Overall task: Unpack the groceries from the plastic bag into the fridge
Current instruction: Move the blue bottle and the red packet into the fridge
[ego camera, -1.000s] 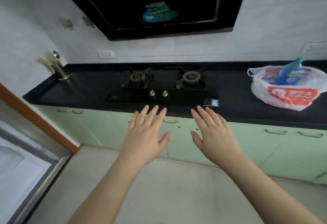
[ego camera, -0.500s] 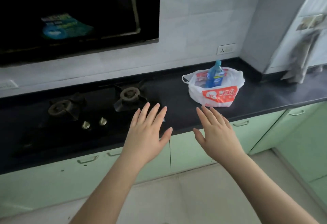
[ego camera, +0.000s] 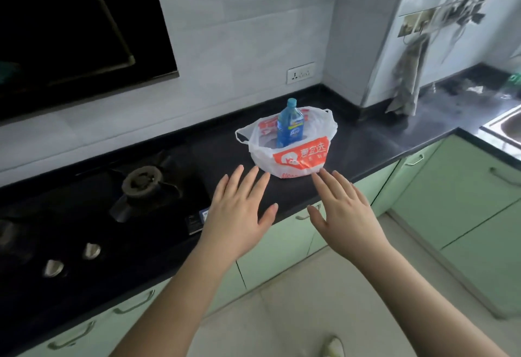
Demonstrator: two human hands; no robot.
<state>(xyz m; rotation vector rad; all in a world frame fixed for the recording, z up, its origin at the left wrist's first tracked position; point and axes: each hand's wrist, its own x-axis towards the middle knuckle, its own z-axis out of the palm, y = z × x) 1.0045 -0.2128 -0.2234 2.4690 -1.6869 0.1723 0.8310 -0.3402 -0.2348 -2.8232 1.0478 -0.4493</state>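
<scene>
white plastic bag [ego camera: 290,148] with orange printed panels and white lettering, standing open-mouthed on a black counter [ego camera: 380,145], its two loop handles flopped outward at either side. inside the bag, upright, a blue bottle [ego camera: 289,125] with a blue cap and a blue-and-white label, neck and shoulders rising above the bag's rim. other contents of the bag hidden by its folds.

just in front of the bag, nearer the camera, two bare hands held out palm down with forearms stretched forward. left hand [ego camera: 239,210] flat, fingers straight and slightly fanned, thumb angled out toward the right, fingertips close to the bag's lower left edge; contact with the bag impossible to tell. right hand [ego camera: 342,210] likewise flat and spread, holding nothing, fingertips overlapping the bag's lower right corner in the view, contact also unclear. nothing gripped in either hand.

left of the bag, set into the same counter, a black gas hob [ego camera: 84,215] with a round burner [ego camera: 142,180] and metal knobs. behind the bag, a wall socket [ego camera: 300,72] on pale tiles. below the counter, pale green cabinet doors [ego camera: 462,187]. far right of the bag, the corner of a steel sink [ego camera: 504,128].
</scene>
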